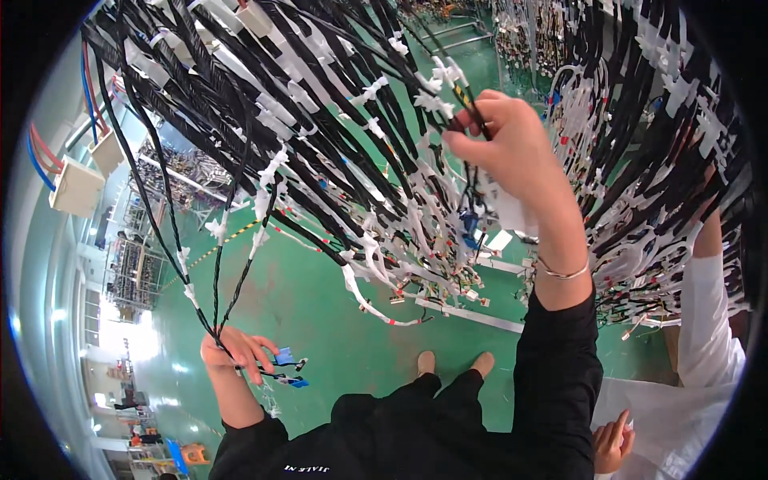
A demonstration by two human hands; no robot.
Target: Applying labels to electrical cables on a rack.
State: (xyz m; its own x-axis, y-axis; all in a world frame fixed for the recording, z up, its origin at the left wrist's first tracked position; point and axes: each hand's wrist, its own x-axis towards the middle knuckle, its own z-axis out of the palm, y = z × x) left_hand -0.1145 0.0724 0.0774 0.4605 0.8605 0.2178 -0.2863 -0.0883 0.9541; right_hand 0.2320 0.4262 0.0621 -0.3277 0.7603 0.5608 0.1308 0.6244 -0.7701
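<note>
My left hand (234, 352) is closed around the lower ends of several thin black-taped wire harness branches (216, 296) that hang from the bundle at upper left. Small blue connectors (286, 357) stick out past its fingers. White clips (261, 236) sit along these branches. Higher up at centre right, my right hand (512, 152) pinches a black-taped wire harness (480, 128) between thumb and fingers. Beside its fingertips are white clips (436, 102) on the black strands. Dark strands and blue connectors (470, 220) hang below that hand, partly behind the wrist.
Thick rows of black harnesses (312, 168) hang across the top and right. Cream boxes (78, 186) with red and blue wires are at upper left. A co-worker's white sleeve (704, 320) and hand (614, 442) are at right. Below lies the green floor (336, 344).
</note>
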